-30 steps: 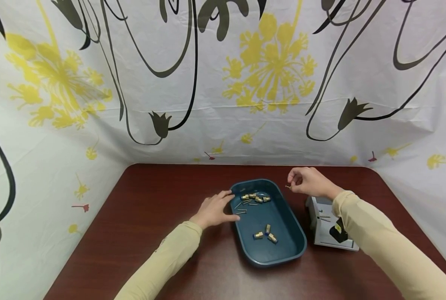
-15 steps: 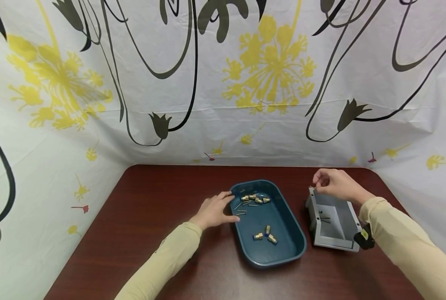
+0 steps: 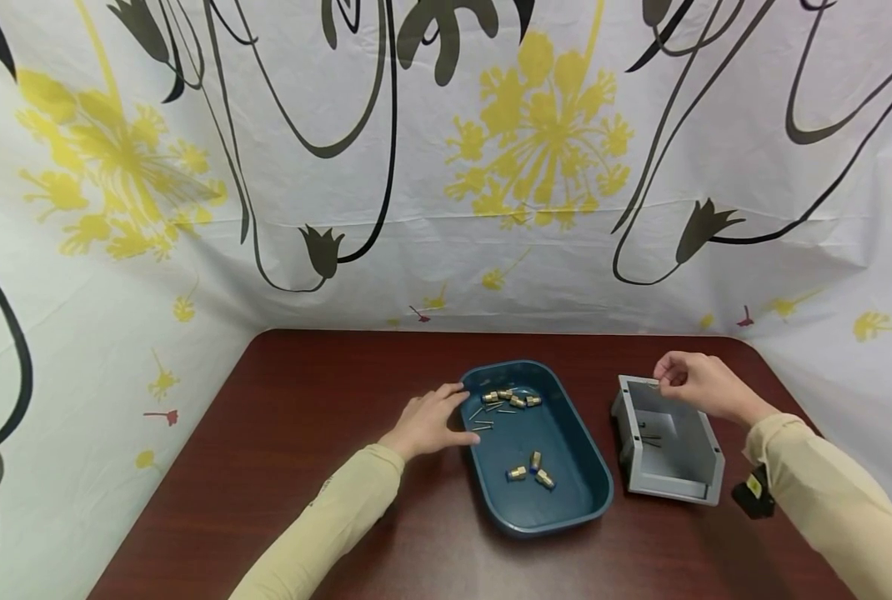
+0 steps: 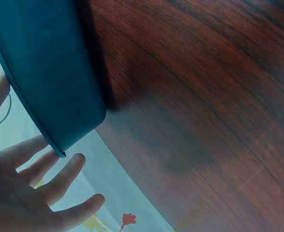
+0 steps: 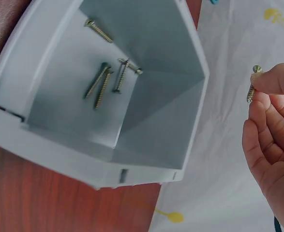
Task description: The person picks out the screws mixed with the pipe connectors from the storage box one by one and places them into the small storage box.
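Note:
In the head view my left hand rests at the left rim of a blue tray, fingers spread and nearly straight. The left wrist view shows fingers touching the rim and others reaching past it. My right hand is above the far end of a grey bin. Between thumb and fingertips it pinches a small brass-coloured screw, clear of the bin wall. Several screws lie on the bin's floor. Inside the tray are thin screws and several brass fittings, in a far group and a near group.
Tray and bin stand side by side on a dark red-brown table, a narrow gap between them. A patterned white cloth hangs behind and beside the table. A black wrist device sits below the right sleeve.
The right hand, pinching the screw, has moved right from beside the tray's far end to over the bin's far end. The left hand, tray and bin have stayed put.

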A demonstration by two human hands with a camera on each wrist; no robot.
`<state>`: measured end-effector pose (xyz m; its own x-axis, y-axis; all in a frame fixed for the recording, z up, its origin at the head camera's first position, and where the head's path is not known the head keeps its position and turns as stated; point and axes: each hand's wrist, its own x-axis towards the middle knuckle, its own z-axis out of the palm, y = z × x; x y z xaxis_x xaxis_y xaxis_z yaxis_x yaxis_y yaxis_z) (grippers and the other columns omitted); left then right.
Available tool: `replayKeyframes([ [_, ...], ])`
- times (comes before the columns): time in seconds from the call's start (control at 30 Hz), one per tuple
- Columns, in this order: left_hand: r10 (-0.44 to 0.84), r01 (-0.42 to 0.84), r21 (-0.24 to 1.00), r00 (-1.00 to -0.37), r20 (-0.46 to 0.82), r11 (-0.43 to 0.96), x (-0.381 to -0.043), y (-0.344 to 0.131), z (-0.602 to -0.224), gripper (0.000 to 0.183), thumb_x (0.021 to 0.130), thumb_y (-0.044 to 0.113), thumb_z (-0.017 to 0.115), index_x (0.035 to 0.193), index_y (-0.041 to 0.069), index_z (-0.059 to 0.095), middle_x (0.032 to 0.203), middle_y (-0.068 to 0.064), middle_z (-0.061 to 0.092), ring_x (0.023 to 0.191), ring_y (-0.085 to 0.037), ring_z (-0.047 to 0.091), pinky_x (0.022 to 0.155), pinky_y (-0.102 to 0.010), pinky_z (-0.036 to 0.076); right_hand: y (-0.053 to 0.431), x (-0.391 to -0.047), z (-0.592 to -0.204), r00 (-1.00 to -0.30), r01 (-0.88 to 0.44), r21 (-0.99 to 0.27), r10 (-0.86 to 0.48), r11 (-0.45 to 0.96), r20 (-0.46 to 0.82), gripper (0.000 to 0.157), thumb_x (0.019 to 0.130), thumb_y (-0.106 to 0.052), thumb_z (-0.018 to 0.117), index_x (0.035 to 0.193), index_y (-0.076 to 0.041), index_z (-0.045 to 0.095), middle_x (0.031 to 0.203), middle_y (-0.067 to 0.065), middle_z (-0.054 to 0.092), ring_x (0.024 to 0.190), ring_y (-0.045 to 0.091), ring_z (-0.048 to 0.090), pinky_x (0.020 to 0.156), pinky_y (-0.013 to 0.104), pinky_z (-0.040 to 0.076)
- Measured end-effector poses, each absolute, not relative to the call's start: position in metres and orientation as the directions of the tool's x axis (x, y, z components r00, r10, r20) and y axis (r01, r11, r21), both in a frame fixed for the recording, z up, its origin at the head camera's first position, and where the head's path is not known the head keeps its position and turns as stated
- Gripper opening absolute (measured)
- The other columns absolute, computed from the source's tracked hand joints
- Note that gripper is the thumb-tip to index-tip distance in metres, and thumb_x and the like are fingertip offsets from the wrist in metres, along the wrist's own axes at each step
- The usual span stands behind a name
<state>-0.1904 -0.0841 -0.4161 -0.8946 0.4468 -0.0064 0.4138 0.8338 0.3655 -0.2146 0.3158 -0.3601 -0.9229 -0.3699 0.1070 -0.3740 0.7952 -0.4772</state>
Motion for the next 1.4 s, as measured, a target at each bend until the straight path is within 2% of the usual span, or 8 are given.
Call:
replayKeyframes([
  [0.33, 0.449, 0.416, 0.364, -0.893, -0.006, 0.833, -0.191, -0.085, -0.417, 0.073, 0.074, 0.053, 0.062, 0.132, 0.013, 0.043, 0.136, -0.003, 0.035, 0.116, -0.023, 0.040, 0.092, -0.045, 0.030, 0.324, -0.214, -0.367, -0.928, -0.362, -0.485, -0.354, 0.796, 0.111, 0.013, 0.076, -0.005, 0.066, 0.083, -0.004, 0.056, 0.073, -0.001, 0.058, 0.066, 0.012, 0.053, 0.053, 0.027, 0.041],
  [0.57, 0.452, 0.422, 0.351, -0.892, -0.006, 0.836, -0.192, -0.085, -0.418, 0.074, 0.074, 0.055, 0.061, 0.132, 0.013, 0.042, 0.136, -0.003, 0.034, 0.116, -0.023, 0.040, 0.091, -0.045, 0.031, 0.309, -0.219, -0.364, -0.916, -0.389, -0.509, -0.382, 0.767, 0.124, 0.011, 0.076, -0.003, 0.064, 0.084, -0.004, 0.056, 0.074, 0.001, 0.057, 0.068, 0.013, 0.053, 0.055, 0.027, 0.042],
  [0.8, 0.452, 0.421, 0.353, -0.892, -0.006, 0.835, -0.192, -0.085, -0.418, 0.074, 0.074, 0.054, 0.061, 0.132, 0.013, 0.042, 0.136, -0.003, 0.035, 0.116, -0.023, 0.040, 0.091, -0.045, 0.031, 0.271, -0.229, -0.356, -0.860, -0.487, -0.544, -0.485, 0.683, 0.160, 0.013, 0.077, 0.000, 0.064, 0.087, -0.006, 0.058, 0.077, 0.001, 0.060, 0.070, 0.013, 0.055, 0.058, 0.027, 0.043],
  [1.07, 0.447, 0.412, 0.359, -0.894, -0.017, 0.837, -0.192, -0.085, -0.418, 0.074, 0.074, 0.054, 0.061, 0.132, 0.013, 0.042, 0.137, -0.003, 0.034, 0.116, -0.023, 0.039, 0.092, -0.045, 0.030, 0.211, -0.240, -0.353, -0.807, -0.514, -0.618, -0.581, 0.595, 0.111, 0.013, 0.079, -0.005, 0.063, 0.090, -0.010, 0.059, 0.079, 0.000, 0.060, 0.074, 0.012, 0.056, 0.064, 0.031, 0.045],
  [1.2, 0.447, 0.410, 0.360, -0.894, -0.020, 0.838, -0.193, -0.085, -0.419, 0.073, 0.074, 0.053, 0.061, 0.133, 0.014, 0.042, 0.137, -0.003, 0.034, 0.116, -0.023, 0.040, 0.092, -0.045, 0.030, 0.183, -0.244, -0.357, -0.772, -0.540, -0.635, -0.626, 0.553, 0.112, 0.012, 0.080, -0.006, 0.063, 0.090, -0.011, 0.059, 0.080, -0.001, 0.059, 0.074, 0.012, 0.055, 0.064, 0.030, 0.046],
  [1.4, 0.443, 0.406, 0.360, -0.896, -0.024, 0.840, -0.193, -0.084, -0.418, 0.073, 0.074, 0.054, 0.060, 0.132, 0.013, 0.043, 0.136, -0.003, 0.034, 0.115, -0.023, 0.041, 0.091, -0.045, 0.031, 0.151, -0.246, -0.374, -0.733, -0.554, -0.647, -0.676, 0.524, 0.080, 0.010, 0.081, -0.003, 0.060, 0.090, -0.007, 0.058, 0.082, 0.004, 0.058, 0.074, 0.012, 0.056, 0.065, 0.027, 0.046],
])
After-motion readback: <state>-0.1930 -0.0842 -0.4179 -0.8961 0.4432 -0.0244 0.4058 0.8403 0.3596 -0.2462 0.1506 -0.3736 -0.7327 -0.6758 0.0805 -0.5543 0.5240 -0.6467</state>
